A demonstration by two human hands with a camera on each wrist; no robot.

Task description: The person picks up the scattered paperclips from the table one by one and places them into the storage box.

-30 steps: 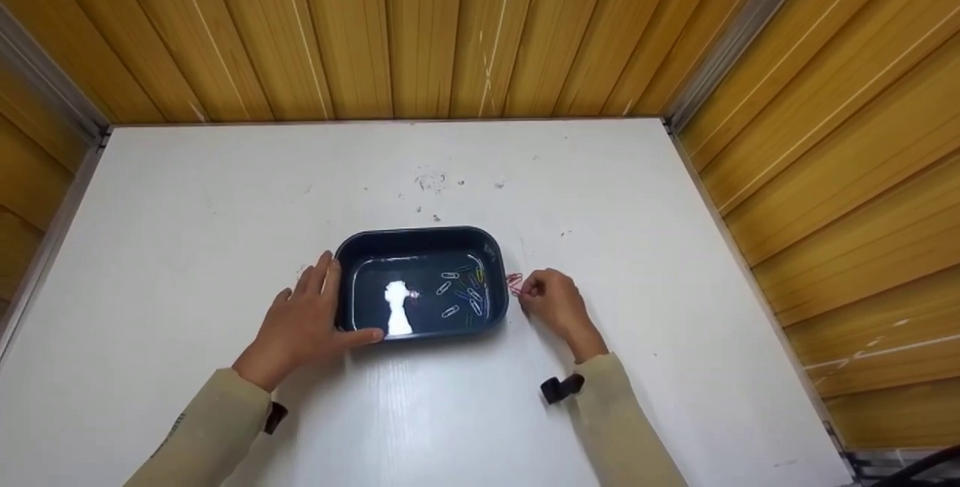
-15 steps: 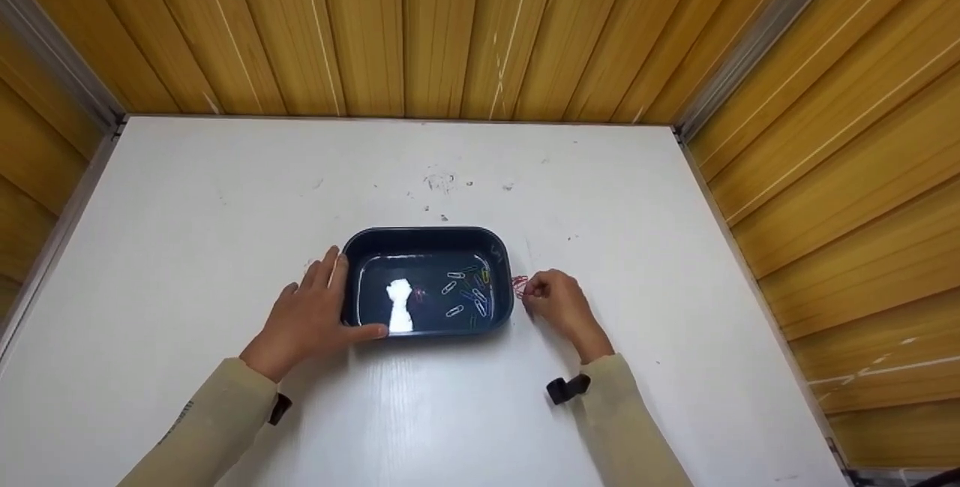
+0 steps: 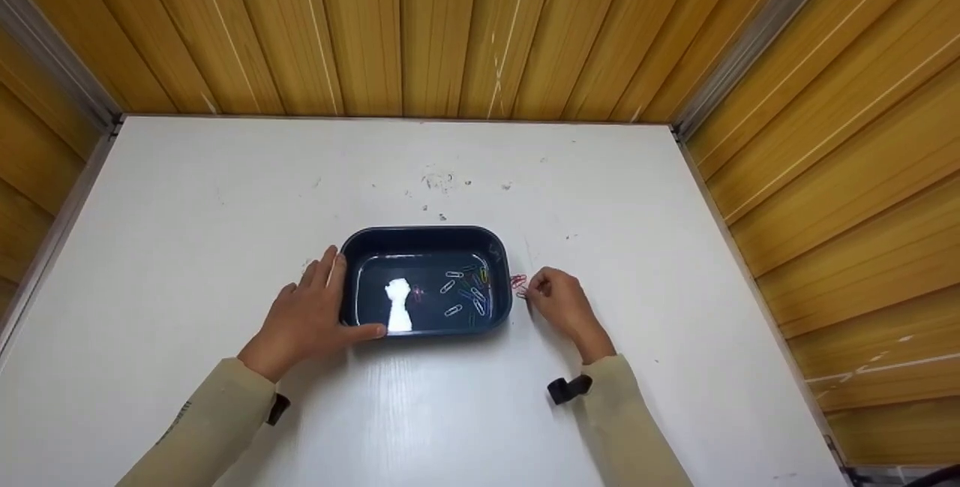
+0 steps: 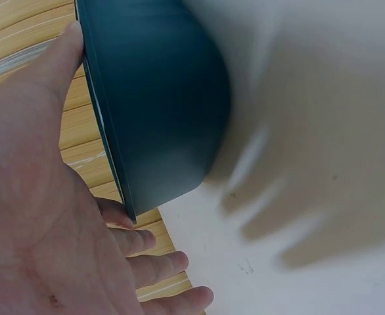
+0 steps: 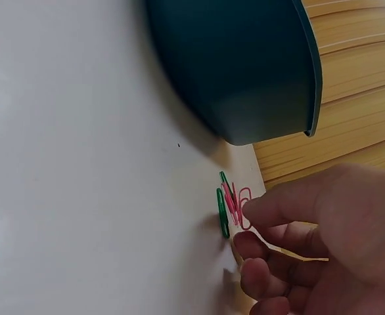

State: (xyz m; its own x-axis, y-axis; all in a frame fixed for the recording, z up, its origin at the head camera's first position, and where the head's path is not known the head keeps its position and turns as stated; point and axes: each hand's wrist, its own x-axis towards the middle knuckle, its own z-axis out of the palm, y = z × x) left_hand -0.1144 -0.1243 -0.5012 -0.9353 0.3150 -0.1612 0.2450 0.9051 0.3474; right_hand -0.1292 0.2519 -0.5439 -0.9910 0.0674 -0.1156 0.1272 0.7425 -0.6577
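A dark blue-green rectangular tray (image 3: 431,244) sits on the white table. Several paper clips (image 3: 454,311) in white, blue, green and yellow lie at its right end. My left hand (image 3: 304,322) rests against the tray's left side with fingers straight, thumb along the near rim. Just outside the tray's right wall are small red-pink paper clips (image 3: 517,281). Beside them my right hand (image 3: 562,307) has thumb and forefinger together; the right wrist view shows a pink paper clip (image 5: 246,193) pinched at the thumb tip. More pink clips and green paper clips (image 5: 223,213) lie close by.
The white table (image 3: 225,194) has dark scuffs (image 3: 439,179) beyond the tray. Wood-patterned panels (image 3: 427,29) wall the back and both sides. Each sleeved wrist wears a dark camera mount (image 3: 568,389).
The head view has shifted slightly. My right fingertips have drawn a little to the right from the red-pink paper clips. My left hand stays on the tray.
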